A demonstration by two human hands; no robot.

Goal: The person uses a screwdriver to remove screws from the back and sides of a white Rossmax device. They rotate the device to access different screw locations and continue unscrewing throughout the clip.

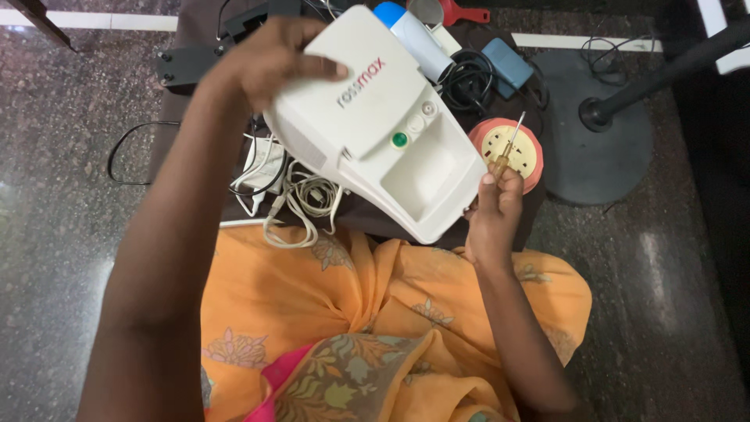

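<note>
Head view: left hand (269, 59) clamped over the top end of a white plastic device housing (375, 125), thumb pressed flat on its face, housing held tilted above the lap and a tangle of white cables (301, 199). Right hand (492, 215) against the housing's lower corner, fingers curled tight around the amber handle of a screwdriver (508, 148), shaft pointing up over a round orange extension socket (512, 152). Nearby on the dark floor: grey round stand base (601, 148), blue box (508, 66).

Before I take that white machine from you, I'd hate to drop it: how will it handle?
The white machine is probably rigid: its moulded shell keeps shape under the left hand. Its glossy casing may slip. It is bulky, so it likely tips unless the right hand steadies it.
</note>
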